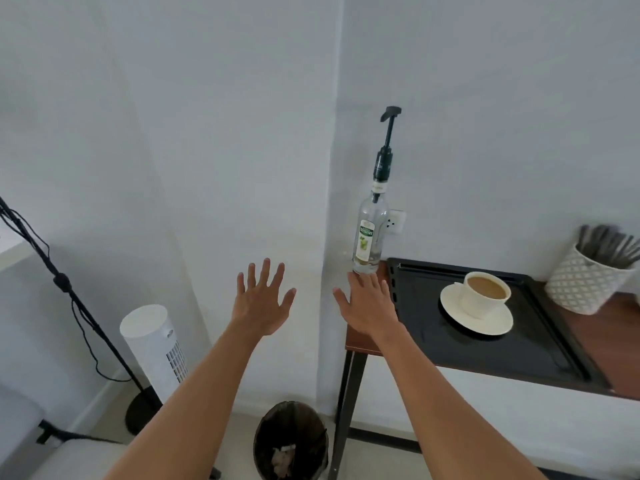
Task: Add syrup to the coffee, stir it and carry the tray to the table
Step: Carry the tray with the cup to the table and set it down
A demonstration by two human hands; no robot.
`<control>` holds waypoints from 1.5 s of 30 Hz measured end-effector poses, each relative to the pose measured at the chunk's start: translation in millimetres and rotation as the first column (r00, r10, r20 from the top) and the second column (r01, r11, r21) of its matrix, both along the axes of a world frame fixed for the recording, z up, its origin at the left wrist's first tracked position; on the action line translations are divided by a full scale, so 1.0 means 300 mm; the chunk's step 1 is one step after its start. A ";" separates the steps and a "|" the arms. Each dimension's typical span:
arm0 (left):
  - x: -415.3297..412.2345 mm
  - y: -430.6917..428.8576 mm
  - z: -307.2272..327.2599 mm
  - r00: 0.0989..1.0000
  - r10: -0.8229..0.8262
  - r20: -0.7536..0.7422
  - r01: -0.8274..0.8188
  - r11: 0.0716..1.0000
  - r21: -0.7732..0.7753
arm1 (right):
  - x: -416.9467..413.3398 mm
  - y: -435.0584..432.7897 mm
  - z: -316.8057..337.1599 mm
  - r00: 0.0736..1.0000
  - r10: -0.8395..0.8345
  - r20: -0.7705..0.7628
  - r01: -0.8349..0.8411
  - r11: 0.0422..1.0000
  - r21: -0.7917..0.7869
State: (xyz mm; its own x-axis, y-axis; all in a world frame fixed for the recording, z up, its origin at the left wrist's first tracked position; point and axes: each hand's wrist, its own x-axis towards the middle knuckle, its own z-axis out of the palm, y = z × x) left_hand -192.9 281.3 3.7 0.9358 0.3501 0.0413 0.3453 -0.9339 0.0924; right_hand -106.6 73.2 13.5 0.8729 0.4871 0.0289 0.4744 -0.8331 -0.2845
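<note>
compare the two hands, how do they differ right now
The left hand hangs over the floor, off the table; the right hand is above the table corner, fingertips at the syrup bottle base. Both are open, palm down, fingers spread, holding nothing.

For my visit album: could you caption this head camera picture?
Both hands, left hand and right hand, open, reach toward the syrup bottle beside the tray holding the coffee cup.

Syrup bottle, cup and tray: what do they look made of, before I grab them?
The clear syrup bottle with the black pump looks like glass: see-through and glossy, though clear plastic is possible; the pump seems matte plastic. The cream cup of coffee and cream saucer look like glazed ceramic, smooth with a soft sheen. The black rectangular tray has a slight sheen; coated metal or plastic, hard to tell.
</note>
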 end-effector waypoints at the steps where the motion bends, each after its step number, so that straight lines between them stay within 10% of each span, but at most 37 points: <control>1: 0.014 -0.048 0.014 1.000 -0.006 0.007 0.006 1.000 -0.004 | 0.008 -0.048 0.011 1.000 -0.004 0.014 0.003 1.000 0.014; 26: 0.395 -0.761 0.060 0.962 -0.273 -0.004 0.272 0.959 -0.079 | 0.280 -0.955 0.077 0.934 -0.341 0.103 0.329 0.937 0.116; 45: 0.547 -0.840 -0.184 0.999 0.038 -0.037 -0.040 0.998 -0.057 | 0.491 -1.241 -0.216 0.857 -0.515 -0.010 0.515 0.857 -0.013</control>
